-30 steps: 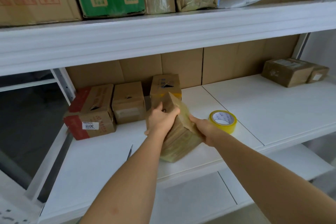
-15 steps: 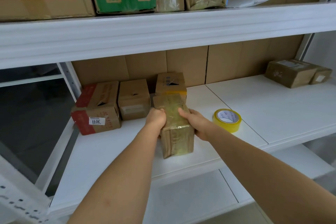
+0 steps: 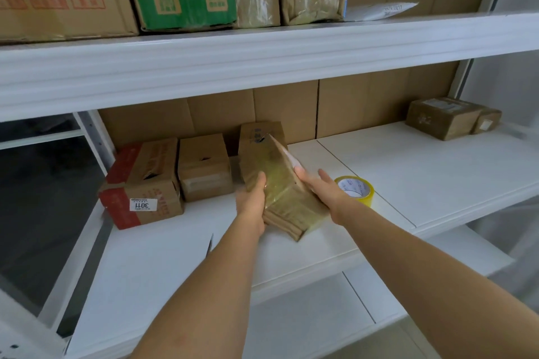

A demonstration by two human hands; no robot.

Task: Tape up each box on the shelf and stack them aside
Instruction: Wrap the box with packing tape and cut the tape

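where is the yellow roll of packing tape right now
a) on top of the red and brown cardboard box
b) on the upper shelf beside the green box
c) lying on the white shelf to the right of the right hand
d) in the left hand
c: the yellow roll of packing tape lies flat on the white shelf, just right of the right hand, while both hands are on the tape-wrapped brown cardboard box.

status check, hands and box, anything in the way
Left hand grips taped box, right hand flat against it. Box tilted on shelf. Tape roll beside right hand.
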